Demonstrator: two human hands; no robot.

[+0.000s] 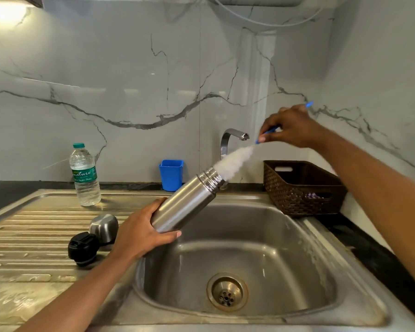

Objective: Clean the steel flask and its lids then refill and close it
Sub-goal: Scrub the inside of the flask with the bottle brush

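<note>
Where the ridged drainboard (34,231) fills my left side, I see a plastic water bottle (85,174) standing upright at its back. Nearer me, a black lid (83,248) lies just beside a steel cap (104,228). Next comes the left hand (144,232), fingers and thumb curled round the base of the steel flask (185,202), which it holds in the air over the left edge of the sink (297,271). The flask's long axis runs diagonally: base low and left in the hand, open threaded mouth high and right, aimed up toward the tap (230,140). A blue cup (171,174) stands behind it by the wall. The white bristles of a bottle brush (234,161) stick out of the mouth along the same line. The right hand (290,127) pinches the brush's blue handle, above a brown basket (302,188).
</note>
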